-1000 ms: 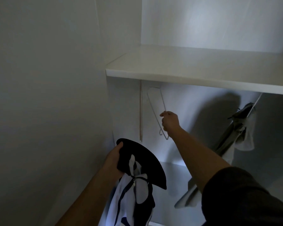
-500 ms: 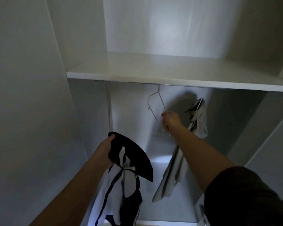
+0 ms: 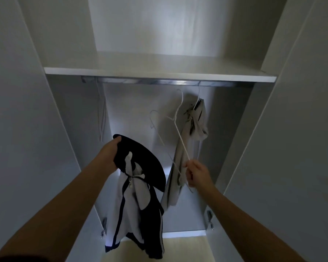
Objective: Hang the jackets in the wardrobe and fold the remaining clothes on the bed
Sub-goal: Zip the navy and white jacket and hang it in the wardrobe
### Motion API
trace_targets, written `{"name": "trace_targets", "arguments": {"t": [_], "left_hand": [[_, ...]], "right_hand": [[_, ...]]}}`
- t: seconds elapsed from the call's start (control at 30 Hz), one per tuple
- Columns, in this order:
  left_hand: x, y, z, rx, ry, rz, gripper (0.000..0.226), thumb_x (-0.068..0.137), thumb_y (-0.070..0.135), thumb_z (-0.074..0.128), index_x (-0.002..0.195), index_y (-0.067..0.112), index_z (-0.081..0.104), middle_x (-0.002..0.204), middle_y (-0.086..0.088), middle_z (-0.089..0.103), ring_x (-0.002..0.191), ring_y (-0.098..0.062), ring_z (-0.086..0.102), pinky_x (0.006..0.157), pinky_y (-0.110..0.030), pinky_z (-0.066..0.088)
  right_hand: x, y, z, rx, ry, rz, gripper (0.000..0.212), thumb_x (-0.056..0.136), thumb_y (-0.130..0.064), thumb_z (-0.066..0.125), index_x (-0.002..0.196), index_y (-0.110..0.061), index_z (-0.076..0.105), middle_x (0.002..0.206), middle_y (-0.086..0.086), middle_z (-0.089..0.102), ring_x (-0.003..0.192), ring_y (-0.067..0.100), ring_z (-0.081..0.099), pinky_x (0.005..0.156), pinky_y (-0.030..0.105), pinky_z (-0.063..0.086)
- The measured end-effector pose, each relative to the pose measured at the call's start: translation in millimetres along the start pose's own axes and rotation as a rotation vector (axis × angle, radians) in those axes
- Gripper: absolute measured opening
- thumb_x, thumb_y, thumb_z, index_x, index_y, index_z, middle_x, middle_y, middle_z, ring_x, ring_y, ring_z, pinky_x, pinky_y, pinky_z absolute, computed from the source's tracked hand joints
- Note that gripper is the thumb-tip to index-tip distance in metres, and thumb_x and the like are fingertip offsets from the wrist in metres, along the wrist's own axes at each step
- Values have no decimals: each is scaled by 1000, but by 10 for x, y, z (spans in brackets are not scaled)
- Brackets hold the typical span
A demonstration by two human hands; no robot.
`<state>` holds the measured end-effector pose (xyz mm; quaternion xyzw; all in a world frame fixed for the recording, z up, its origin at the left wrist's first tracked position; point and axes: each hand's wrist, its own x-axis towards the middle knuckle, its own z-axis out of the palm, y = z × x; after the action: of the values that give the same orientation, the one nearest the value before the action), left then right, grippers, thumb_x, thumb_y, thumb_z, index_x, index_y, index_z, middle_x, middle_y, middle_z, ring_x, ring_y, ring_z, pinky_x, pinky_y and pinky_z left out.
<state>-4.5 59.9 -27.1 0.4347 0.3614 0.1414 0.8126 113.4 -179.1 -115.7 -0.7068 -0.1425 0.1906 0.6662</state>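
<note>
The jacket (image 3: pixel 136 197), dark navy with white panels and a white stripe down one side, hangs from the left hand (image 3: pixel 110 156), which grips its bunched dark collar. Everything below that grip dangles loose in front of the open wardrobe (image 3: pixel 68 114), the hem low near the wardrobe's bottom edge. Its sleeves are lost in the folds (I can't tell front from back).

The right hand (image 3: pixel 197 173) pinches the lower end of a thin white wire hanger (image 3: pixel 180 136). Its hook points up and away from the grip, below the rail (image 3: pixel 150 81) and not on it. A fainter second hook shape shows to the left of it; whether that is another hanger or a shadow is hard to make out.

Just behind the right hand's grip a grey garment (image 3: pixel 196 125) hangs from the rail, partly hidden by the hand. Far left of the left hand's grip, more thin hangers (image 3: pixel 102 118) hang dimly by the side wall. Between them and the grey garment runs a wide stretch of open rail, under the white shelf (image 3: pixel 159 74). Both forearms are cut off at the bottom edge.
</note>
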Motion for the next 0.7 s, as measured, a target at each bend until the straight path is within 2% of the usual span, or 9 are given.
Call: {"name": "trace_targets", "arguments": {"t": [0.07, 0.13, 0.17, 0.27, 0.33, 0.4, 0.5, 0.57, 0.7], "left_hand": [[-63, -73, 61, 30, -27, 9, 50, 99, 36, 48, 135, 2, 48, 138, -17, 51, 126, -28, 50, 94, -35, 42], [-123, -136, 112, 82, -59, 1, 50, 98, 37, 49, 134, 2, 49, 130, -17, 56, 119, -27, 55, 93, -33, 45], [-150, -168, 131, 114, -68, 2, 46, 98, 37, 50, 129, 2, 52, 120, -15, 62, 110, -26, 60, 86, -32, 48], [-194, -254, 138, 180, -59, 9, 34, 96, 35, 54, 108, 4, 62, 83, -9, 69, 76, -19, 66, 63, -31, 49], [-173, -309, 112, 201, -59, 3, 30, 96, 34, 54, 100, 6, 63, 74, -7, 71, 69, -18, 67, 60, -31, 49], [-147, -367, 95, 212, -66, -2, 29, 96, 33, 54, 100, 6, 63, 79, -8, 71, 73, -20, 66, 63, -32, 50], [-119, -459, 152, 247, -58, -21, 30, 95, 33, 56, 101, 5, 63, 86, -10, 68, 77, -22, 65, 65, -33, 50], [-123, -522, 198, 283, -53, -27, 31, 95, 33, 56, 102, 4, 63, 89, -11, 68, 79, -23, 65, 65, -33, 50], [-102, -601, 207, 313, -58, -36, 31, 95, 32, 56, 104, 3, 63, 89, -12, 69, 79, -24, 65, 64, -33, 50]], "right_hand": [[-164, 157, -41, -34, -104, 66, 16, 96, -20, 56, 82, -13, 60, 60, 5, 55, 44, 11, 50, 45, 23, 44], [-87, 147, -31, -75, -61, 135, 8, 92, -23, 60, 90, -15, 59, 66, 5, 55, 51, 13, 52, 49, 24, 46], [-19, 99, -38, -132, -20, 145, 11, 91, -27, 60, 90, -16, 58, 67, 3, 53, 53, 13, 50, 48, 23, 43], [79, 55, -100, -326, 73, 68, 30, 96, -35, 51, 72, -17, 53, 63, -1, 48, 56, 13, 43, 47, 21, 34], [4, 170, -164, -310, 164, -33, 42, 97, -31, 50, 56, -23, 41, 52, -9, 39, 50, 9, 37, 45, 17, 29], [-107, 247, -226, -225, 186, -76, 43, 94, -30, 56, 54, -26, 41, 46, -11, 37, 45, 6, 36, 43, 16, 32], [-104, 181, -274, -106, 142, -34, 32, 96, -27, 55, 67, -12, 53, 54, 2, 45, 49, 12, 42, 47, 24, 37], [-79, 74, -294, -77, 221, -69, 38, 98, -23, 51, 63, -10, 50, 54, 3, 41, 49, 13, 38, 47, 21, 34], [-183, -248, -381, 7, 335, -193, 49, 102, -33, 41, 56, -16, 40, 48, -3, 36, 38, 2, 36, 40, 11, 31]]}}
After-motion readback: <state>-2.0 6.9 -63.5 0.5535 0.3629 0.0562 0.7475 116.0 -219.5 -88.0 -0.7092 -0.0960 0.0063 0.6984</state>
